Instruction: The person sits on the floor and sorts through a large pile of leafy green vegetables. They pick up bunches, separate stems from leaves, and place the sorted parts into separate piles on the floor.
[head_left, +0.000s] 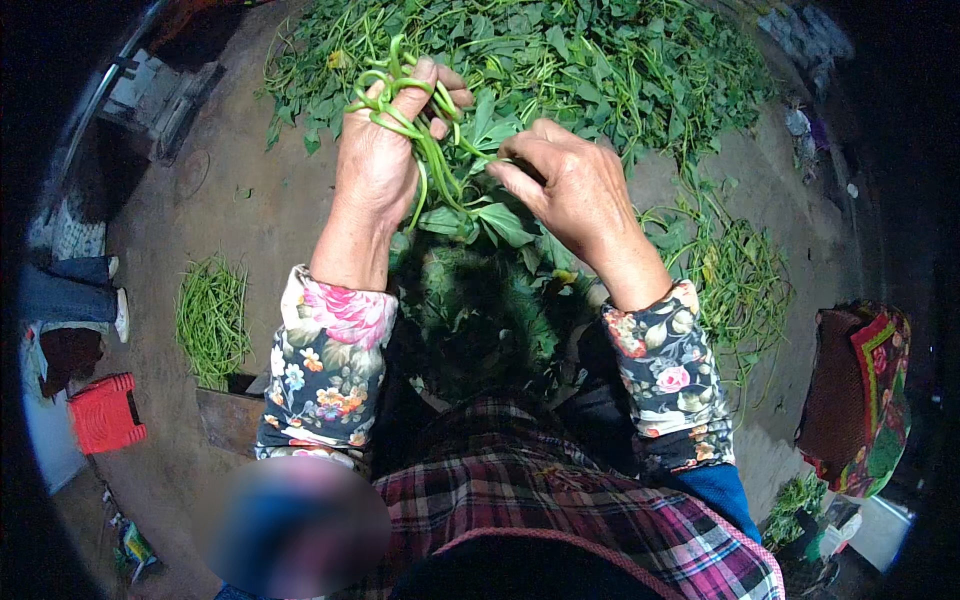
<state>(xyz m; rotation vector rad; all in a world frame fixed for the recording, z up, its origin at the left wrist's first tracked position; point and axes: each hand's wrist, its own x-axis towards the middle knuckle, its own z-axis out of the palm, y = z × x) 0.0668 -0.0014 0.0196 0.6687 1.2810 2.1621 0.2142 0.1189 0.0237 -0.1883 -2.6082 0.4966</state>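
My left hand (382, 146), palm turned up, is closed around a small bunch of long green stems (435, 154) that curl over its fingers and thumb. To its right, my right hand (566, 180) pinches the end of a stem running from the bunch, close to some broad green leaves (506, 221). Whether that stem is still joined to the leaves cannot be told. Beyond both hands lies a large heap of leafy green vines (600, 67). More leaves rest below the hands, partly in shadow over my lap.
A bundle of bare green stems (212, 322) lies at the left, beside a wooden board (229, 420). Farther left are a red plastic stool (107, 412) and a person's legs (71, 289). Loose vines (739, 277) and a patterned cloth-covered object (862, 397) are at the right.
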